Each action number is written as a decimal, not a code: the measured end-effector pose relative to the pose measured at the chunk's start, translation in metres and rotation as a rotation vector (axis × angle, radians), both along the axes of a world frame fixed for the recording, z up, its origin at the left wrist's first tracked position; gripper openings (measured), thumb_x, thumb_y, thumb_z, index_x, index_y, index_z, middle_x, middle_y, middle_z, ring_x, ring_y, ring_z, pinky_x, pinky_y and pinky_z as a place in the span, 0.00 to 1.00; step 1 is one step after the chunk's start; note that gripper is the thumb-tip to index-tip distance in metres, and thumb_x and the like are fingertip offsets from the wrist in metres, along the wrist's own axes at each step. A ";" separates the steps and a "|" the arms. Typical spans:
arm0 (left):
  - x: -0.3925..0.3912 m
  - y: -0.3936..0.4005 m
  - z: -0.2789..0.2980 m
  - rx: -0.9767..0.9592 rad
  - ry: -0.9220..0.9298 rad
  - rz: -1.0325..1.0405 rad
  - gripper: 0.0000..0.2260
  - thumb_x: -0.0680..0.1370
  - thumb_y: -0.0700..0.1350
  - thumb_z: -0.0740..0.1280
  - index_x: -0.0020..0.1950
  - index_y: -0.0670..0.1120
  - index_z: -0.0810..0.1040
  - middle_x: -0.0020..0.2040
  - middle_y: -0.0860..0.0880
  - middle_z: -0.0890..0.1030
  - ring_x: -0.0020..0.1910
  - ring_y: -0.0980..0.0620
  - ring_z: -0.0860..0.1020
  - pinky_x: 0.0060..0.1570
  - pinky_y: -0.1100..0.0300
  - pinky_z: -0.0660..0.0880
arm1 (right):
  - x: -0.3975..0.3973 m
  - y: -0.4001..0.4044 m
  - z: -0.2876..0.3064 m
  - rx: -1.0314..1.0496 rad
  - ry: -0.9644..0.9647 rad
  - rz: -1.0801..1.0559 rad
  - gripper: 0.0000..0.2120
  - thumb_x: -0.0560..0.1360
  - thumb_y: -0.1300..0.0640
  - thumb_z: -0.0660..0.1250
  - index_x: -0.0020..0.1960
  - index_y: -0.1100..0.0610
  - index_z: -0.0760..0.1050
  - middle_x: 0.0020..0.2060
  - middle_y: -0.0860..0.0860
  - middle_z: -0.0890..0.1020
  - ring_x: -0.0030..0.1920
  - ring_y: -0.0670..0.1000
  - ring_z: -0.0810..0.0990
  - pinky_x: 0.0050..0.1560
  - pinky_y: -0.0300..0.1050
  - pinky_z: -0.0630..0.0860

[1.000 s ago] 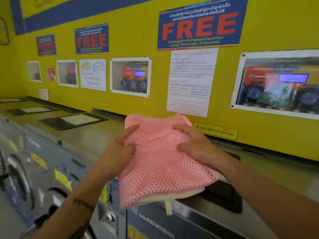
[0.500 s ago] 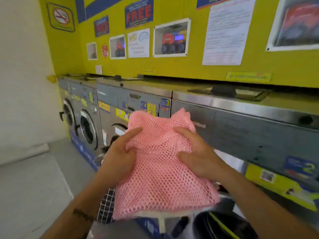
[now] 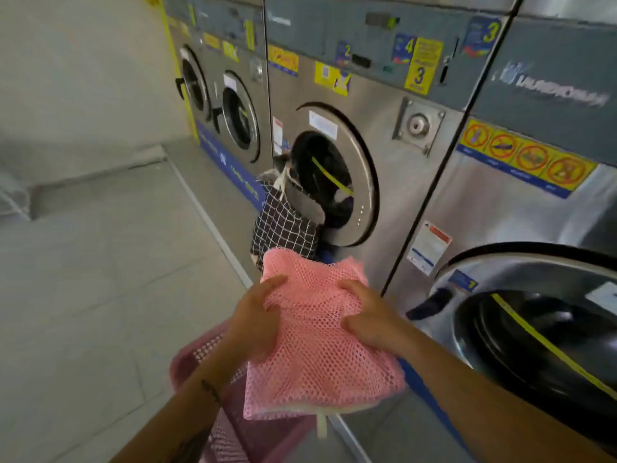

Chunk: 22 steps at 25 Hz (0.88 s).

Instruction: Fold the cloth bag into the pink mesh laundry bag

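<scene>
I hold the pink mesh laundry bag (image 3: 317, 355) in mid-air in front of me, above the floor. My left hand (image 3: 257, 322) grips its left side and my right hand (image 3: 370, 319) grips its right side, thumbs on top. A white cloth bag (image 3: 320, 414) is folded inside it; its pale edge and a short strap stick out at the bottom.
A row of steel front-loading washers (image 3: 400, 195) runs along the right. A black-and-white checked bag (image 3: 283, 225) hangs at one washer's round door opening. A pink plastic basket (image 3: 213, 355) stands on the grey floor below my left arm.
I have lifted the mesh bag off the washer top and lowered it. My view has swung down from the yellow wall to the washer fronts and floor.
</scene>
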<state>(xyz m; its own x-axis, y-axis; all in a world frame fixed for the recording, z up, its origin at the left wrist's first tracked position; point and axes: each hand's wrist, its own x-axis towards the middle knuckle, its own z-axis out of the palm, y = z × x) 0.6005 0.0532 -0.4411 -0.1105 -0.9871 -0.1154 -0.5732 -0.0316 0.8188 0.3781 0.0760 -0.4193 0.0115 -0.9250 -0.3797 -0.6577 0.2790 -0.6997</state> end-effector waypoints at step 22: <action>0.134 -0.083 -0.404 0.523 -0.266 -0.145 0.22 0.71 0.45 0.61 0.66 0.54 0.73 0.65 0.48 0.77 0.63 0.44 0.76 0.60 0.46 0.76 | 0.143 -0.104 -0.435 0.386 0.156 0.090 0.29 0.70 0.56 0.66 0.70 0.49 0.65 0.70 0.59 0.69 0.55 0.54 0.81 0.46 0.47 0.82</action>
<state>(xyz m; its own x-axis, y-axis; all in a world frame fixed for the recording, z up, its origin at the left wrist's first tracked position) 0.7343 -0.0297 -0.8455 -0.1403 -0.7688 -0.6240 -0.7849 -0.2978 0.5433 0.5209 -0.0279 -0.8542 0.0004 -0.7124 -0.7018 -0.7810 0.4381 -0.4452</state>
